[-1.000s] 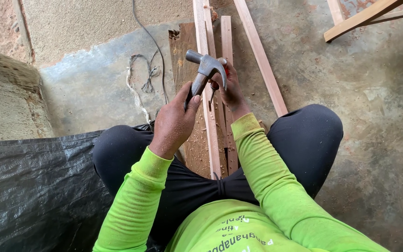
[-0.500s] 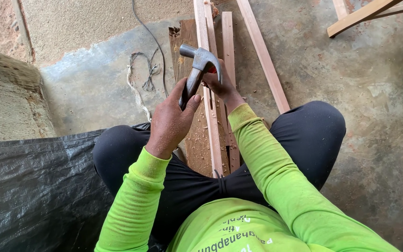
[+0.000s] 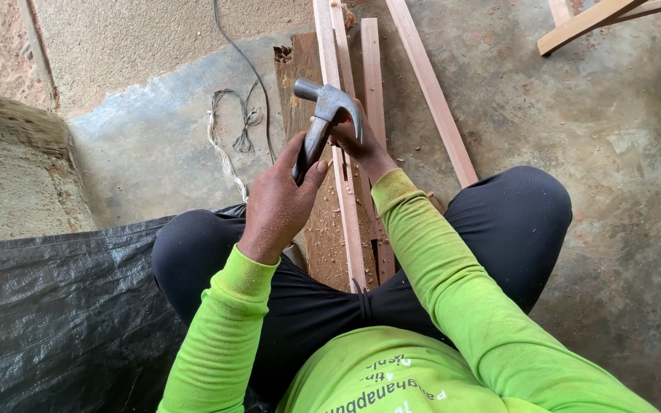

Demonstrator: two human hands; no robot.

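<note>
You are sitting on the concrete floor [image 3: 613, 153] with your legs spread, and a bundle of wooden pieces is running out between your knees. Your left hand [image 3: 281, 203] is curling around the handle of a claw hammer [image 3: 327, 115], fingers wrapped and thumb lying along the shaft, so the hand is closing firmly on the tool. The steel head is sitting raised above the wood, tilting up and away from you, with its striking face pointing left and its claw curving down to the right.

Your right hand [image 3: 361, 141] is lying just beyond the hammer head, partly hidden by it, and is pressing down on a thin pale wooden strip [image 3: 350, 222]. From here you cannot tell whether its fingers are pinching something small or only steadying the strip. That strip is resting on a darker, rough board [image 3: 323, 237] dusted with shavings, and a second narrow strip [image 3: 371, 69] is lying just beside it on the right.

A longer pale batten [image 3: 434, 99] is slanting across the floor to the right of those, apart from your hand. To the left of the board, a tangle of whitish string [image 3: 231, 130] and a thin dark cable [image 3: 258, 92] are lying on the floor. A black plastic sheet [image 3: 55, 321] is covering the ground by your left leg. More pale timber [image 3: 590, 19] is showing at the upper right corner.
</note>
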